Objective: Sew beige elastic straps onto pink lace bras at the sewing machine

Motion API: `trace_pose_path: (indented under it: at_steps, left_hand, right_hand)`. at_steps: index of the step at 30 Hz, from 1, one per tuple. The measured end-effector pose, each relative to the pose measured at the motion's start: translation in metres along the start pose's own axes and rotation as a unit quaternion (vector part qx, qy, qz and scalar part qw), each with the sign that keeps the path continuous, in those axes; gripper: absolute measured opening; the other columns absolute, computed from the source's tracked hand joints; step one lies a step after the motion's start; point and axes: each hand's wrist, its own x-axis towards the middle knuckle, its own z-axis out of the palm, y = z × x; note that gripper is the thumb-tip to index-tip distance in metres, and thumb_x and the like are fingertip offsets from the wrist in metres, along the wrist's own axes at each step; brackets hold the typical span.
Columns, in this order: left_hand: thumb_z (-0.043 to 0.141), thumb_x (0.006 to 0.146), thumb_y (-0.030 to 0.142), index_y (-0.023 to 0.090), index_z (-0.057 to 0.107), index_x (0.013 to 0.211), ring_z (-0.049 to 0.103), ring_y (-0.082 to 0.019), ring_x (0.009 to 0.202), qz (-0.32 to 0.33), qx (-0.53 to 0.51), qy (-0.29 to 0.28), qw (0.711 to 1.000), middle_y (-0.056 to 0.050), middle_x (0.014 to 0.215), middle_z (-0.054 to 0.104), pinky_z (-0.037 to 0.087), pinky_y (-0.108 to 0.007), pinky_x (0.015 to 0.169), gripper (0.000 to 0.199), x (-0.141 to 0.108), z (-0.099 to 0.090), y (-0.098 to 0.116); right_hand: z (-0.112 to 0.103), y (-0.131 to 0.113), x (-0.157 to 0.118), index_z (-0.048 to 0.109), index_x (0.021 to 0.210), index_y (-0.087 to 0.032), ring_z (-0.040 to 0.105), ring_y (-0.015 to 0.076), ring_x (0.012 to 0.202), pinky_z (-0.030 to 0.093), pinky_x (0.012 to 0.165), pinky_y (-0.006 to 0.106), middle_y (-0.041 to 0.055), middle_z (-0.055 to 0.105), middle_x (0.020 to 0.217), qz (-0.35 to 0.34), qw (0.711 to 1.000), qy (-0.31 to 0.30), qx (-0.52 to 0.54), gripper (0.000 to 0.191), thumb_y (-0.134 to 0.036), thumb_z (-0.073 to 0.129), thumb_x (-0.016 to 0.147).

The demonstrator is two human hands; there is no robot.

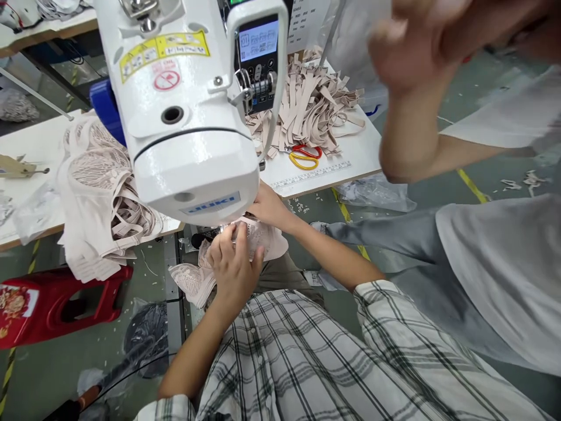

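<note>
A white sewing machine [197, 169] stands over the work area. Below its head lies a beige lace bra piece [265, 238], with one lace cup hanging down to the left. My left hand [234, 260] rests on the fabric just in front of the machine head, palm down, its fingers spread a little. Behind it, my right hand [269, 206] reaches in from the right to the fabric's far side. The machine head hides the fingertips of my right hand, and the needle is out of sight.
Beige bras [99, 193] are piled on the left table. Beige straps [311, 105] and red-yellow scissors [305, 156] lie on the right table. A person [495, 257] stands close at the right, a hand raised. A red stool [56, 304] is at lower left.
</note>
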Motion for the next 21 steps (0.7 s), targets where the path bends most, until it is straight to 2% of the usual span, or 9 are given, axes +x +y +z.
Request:
trace_pose_path:
  at_steps: [7,14,21]
  left_hand:
    - [0.061,0.093,0.040,0.012,0.061,0.136,0.050,-0.035,0.121,0.009,0.034,-0.003,0.999,-0.021,0.131,0.060,0.034,-0.044,0.103,0.051,-0.0020,0.0013,0.0002]
    - [0.057,0.095,0.042,0.013,0.058,0.139,0.050,-0.035,0.122,0.010,0.034,-0.019,0.999,-0.021,0.133,0.060,0.034,-0.045,0.101,0.053,-0.0038,0.0013,-0.0013]
    - [0.056,0.096,0.042,0.014,0.057,0.141,0.050,-0.035,0.124,0.004,0.031,-0.026,0.999,-0.020,0.136,0.059,0.033,-0.045,0.102,0.054,-0.0035,0.0021,-0.0027]
  right_hand:
    - [0.0008,-0.0018,0.0001,0.065,0.086,-0.019,0.061,0.0252,0.101,0.052,0.089,0.042,0.0109,0.065,0.109,-0.001,1.000,-0.002,-0.004,0.017,-0.032,0.054,0.085]
    - [0.0017,0.0001,-0.0004,0.066,0.093,-0.019,0.061,0.0255,0.104,0.051,0.092,0.043,0.0111,0.066,0.113,0.000,1.000,-0.004,0.011,0.017,-0.030,0.056,0.085]
    - [0.0047,0.0008,0.0002,0.064,0.091,-0.020,0.061,0.0250,0.102,0.051,0.092,0.043,0.0096,0.067,0.111,0.007,1.000,0.018,-0.003,0.013,-0.026,0.056,0.083]
